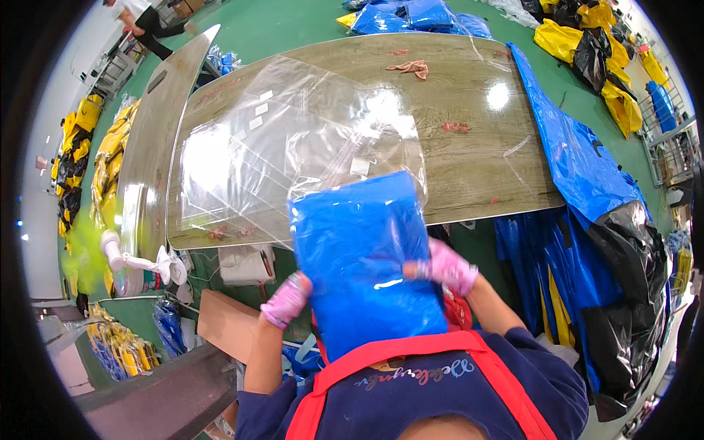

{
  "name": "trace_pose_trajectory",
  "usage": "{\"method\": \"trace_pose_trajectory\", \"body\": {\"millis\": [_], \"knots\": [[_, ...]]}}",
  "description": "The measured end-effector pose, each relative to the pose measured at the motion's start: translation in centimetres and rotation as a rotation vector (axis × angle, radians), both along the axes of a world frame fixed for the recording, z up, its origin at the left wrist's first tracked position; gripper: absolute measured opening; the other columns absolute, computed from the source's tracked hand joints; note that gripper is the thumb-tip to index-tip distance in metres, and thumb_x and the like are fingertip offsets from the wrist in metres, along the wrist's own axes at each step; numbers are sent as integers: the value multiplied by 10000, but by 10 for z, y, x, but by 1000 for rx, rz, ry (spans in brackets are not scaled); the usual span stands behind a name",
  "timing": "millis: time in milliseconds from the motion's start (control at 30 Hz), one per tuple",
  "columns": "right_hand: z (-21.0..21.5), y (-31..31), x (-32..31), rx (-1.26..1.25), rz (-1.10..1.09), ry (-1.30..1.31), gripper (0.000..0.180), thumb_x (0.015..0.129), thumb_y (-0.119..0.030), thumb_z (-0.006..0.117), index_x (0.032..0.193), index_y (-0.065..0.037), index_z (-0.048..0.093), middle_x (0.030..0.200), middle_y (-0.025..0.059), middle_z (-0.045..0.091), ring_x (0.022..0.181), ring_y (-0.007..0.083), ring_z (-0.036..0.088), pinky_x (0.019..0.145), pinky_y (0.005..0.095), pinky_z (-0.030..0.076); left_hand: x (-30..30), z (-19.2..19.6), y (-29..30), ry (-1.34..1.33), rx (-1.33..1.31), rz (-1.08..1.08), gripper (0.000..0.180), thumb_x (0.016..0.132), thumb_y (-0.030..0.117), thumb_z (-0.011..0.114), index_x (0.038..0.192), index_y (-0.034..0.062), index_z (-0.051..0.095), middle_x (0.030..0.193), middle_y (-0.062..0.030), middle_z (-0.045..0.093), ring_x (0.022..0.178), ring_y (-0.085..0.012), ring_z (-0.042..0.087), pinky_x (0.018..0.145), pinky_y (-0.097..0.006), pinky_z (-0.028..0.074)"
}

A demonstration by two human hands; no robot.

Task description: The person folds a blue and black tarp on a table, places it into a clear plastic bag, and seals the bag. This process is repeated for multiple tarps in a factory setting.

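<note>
Between my hands is a folded blue plastic sheet (pixel 359 257), its far end at the table's near edge and its near end against my body. Clear plastic film lies over its upper part and runs on from it across the table. My left hand (pixel 287 299), in a pink glove with bare fingertips, grips the sheet's left edge. On the other side my right hand (pixel 444 269), gloved alike, has its thumb on top of the sheet near the right edge; its other fingers are partly hidden. Clear plastic bags (pixel 249 161) with small white labels lie flat on the table.
The wood-patterned table (pixel 477 169) carries a brown cloth (pixel 411 68). Blue and black plastic sheeting (pixel 579 161) hangs over its right end. A white fan (pixel 139 260) and a cardboard box (pixel 227 323) stand at the left. A person (pixel 143 26) walks at the far left.
</note>
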State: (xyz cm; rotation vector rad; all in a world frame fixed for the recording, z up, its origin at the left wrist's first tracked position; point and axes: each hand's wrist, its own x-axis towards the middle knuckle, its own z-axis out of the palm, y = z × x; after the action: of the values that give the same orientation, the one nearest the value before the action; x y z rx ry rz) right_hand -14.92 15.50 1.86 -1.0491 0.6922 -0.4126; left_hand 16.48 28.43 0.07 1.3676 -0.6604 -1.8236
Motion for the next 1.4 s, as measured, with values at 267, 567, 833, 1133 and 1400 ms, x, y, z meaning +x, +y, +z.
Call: {"method": "trace_pose_trajectory", "body": {"millis": [267, 567, 833, 1133, 1400], "knots": [[1, -30, -15, 135, -382, -18, 639, 838, -357, 741, 1322, -16, 499, 1254, 107, 589, 1050, 191, 599, 931, 314, 492, -52, -7, -34, -60, -41, 159, 510, 887, 302, 696, 1291, 38, 530, 1139, -57, 639, 951, -165, 609, 855, -333, 510], [-38, -61, -25, 299, -115, 38, 590, 919, -502, 581, 1237, -5, 577, 1043, 92, 675, 921, 159, 634, 845, 318, 529, -32, 11, -76, -191, -51, 145, 589, 924, 436, 594, 1312, 6, 491, 1188, -108, 611, 1023, -213, 596, 928, -359, 479], [-39, 115, -94, 54, -45, 55, 1118, 751, -322, 826, 1517, -26, 67, 1502, 157, 317, 1377, 264, 327, 1137, 412, 272, -64, 1, 65, -209, -70, -113, 1056, 793, 349, 764, 1506, -14, 75, 1421, -159, 409, 1274, -243, 421, 1084, -379, 338], [-10, 12, -35, -222, -637, -292, 1039, 820, -289, 773, 1522, -18, 57, 1462, 155, 341, 1329, 269, 373, 1126, 392, 290, -124, 2, -22, -457, -383, 481, 707, 737, 168, 825, 1309, 21, 437, 1206, -125, 584, 1061, -244, 575, 978, -370, 430], [37, -34, 33, -212, -943, -345, 612, 833, -77, 732, 1355, -97, 414, 1235, 61, 545, 1110, 188, 547, 972, 333, 458, -161, -72, -29, -371, -207, 322, 625, 756, 309, 820, 1209, 4, 517, 1088, -97, 624, 969, -235, 583, 883, -359, 469]]}}
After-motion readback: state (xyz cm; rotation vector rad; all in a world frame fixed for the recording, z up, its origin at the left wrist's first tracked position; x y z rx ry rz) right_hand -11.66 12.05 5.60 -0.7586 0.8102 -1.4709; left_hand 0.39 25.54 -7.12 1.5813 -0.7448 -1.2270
